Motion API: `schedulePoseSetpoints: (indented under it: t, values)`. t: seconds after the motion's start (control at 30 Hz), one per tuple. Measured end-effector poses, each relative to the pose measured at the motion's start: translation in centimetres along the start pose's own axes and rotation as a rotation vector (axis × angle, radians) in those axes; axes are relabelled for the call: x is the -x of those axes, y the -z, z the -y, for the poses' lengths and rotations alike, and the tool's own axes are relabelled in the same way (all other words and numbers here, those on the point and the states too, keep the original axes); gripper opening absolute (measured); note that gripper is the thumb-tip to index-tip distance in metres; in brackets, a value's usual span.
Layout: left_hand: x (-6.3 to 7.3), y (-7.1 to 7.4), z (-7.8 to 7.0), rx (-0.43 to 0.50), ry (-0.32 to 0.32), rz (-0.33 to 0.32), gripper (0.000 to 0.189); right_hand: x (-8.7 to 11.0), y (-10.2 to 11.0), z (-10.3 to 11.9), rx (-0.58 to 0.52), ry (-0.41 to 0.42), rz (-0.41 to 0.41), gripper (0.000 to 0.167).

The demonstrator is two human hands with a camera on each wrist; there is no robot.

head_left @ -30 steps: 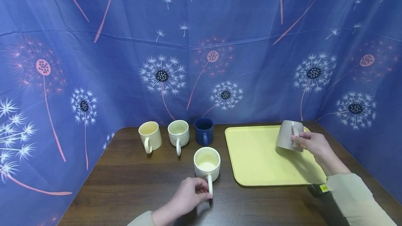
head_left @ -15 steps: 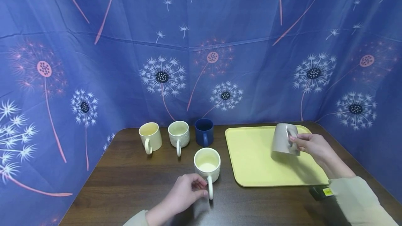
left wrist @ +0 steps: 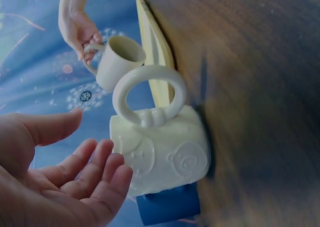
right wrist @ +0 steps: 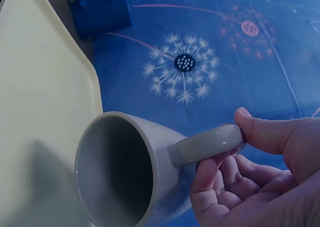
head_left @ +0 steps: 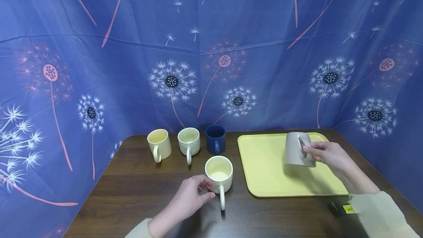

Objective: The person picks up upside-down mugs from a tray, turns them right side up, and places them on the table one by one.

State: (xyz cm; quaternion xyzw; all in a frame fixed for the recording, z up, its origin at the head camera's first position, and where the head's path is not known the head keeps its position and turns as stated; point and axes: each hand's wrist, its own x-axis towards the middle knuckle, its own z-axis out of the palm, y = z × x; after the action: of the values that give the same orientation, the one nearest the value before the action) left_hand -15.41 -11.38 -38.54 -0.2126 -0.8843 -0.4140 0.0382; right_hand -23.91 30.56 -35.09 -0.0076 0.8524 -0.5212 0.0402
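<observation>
My right hand point(head_left: 332, 157) pinches the handle of a light grey mug point(head_left: 297, 150) between thumb and fingers. That mug is upside down above the yellow tray point(head_left: 264, 179), its mouth facing the tray in the right wrist view. On the wooden table left of the tray stands an upright white mug point(head_left: 219, 179), its handle toward me. Raised bear faces show on its side in the left wrist view. Beside this mug is my left hand point(head_left: 190, 199), thumb and fingers spread apart and holding nothing. Its fingertips point(left wrist: 112, 154) are close to the mug wall; contact is hard to tell.
Along the back of the table point(head_left: 132, 183) stand a cream mug point(head_left: 160, 146), another white mug point(head_left: 189, 143) and a dark blue mug point(head_left: 216, 140). A blue dandelion-patterned cloth point(head_left: 264, 65) hangs behind and at both sides.
My left hand has let go of the white mug's handle and moved left and slightly forward. The grey mug has shifted left and a little nearer over the tray, still upside down.
</observation>
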Motion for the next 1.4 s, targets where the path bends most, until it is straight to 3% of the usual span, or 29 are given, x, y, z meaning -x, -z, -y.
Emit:
schedulePoseSetpoints:
  t: [0.7,1.0,1.4]
  values:
    - [-1.5,2.2,-1.3,-0.105,-0.077,-0.169,0.025,2.9,-1.6,3.8,0.076,0.092,0.032,0.047]
    - [-1.9,2.6,-2.1,-0.128,-0.138,-0.216,0.026,3.9,-2.4,4.9,0.027,0.155,0.135,0.041]
    - [-2.5,3.6,-3.5,-0.148,-0.248,-0.274,0.027,5.8,-3.5,6.9,0.039,0.235,0.25,0.033]
